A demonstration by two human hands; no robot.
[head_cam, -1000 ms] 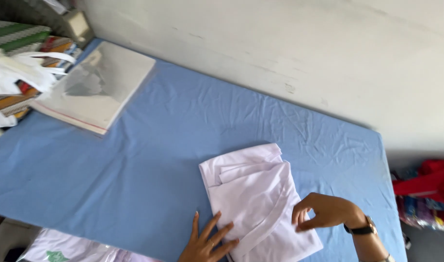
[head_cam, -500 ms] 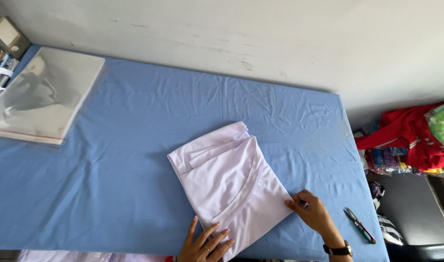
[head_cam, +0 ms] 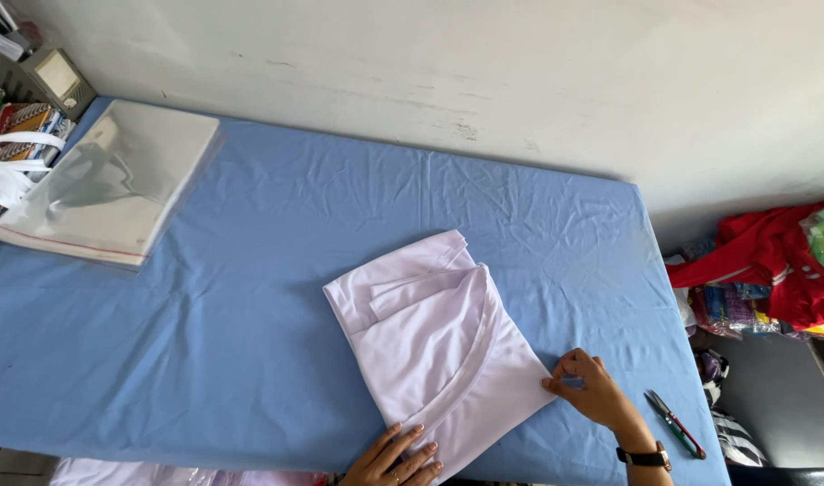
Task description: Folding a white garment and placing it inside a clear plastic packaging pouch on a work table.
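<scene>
Blue table (head_cam: 250,297): folded garment (head_cam: 434,346) rotated, unmoved since.

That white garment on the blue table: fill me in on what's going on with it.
A person is working on a folded white garment lying on a blue-covered table. The left hand rests flat on its near edge, while the right hand pinches its right corner. A small pair of snips lies just right of that hand. A stack of clear plastic bags sits at the table's far left, and red clothing is piled beyond the right end.
</scene>
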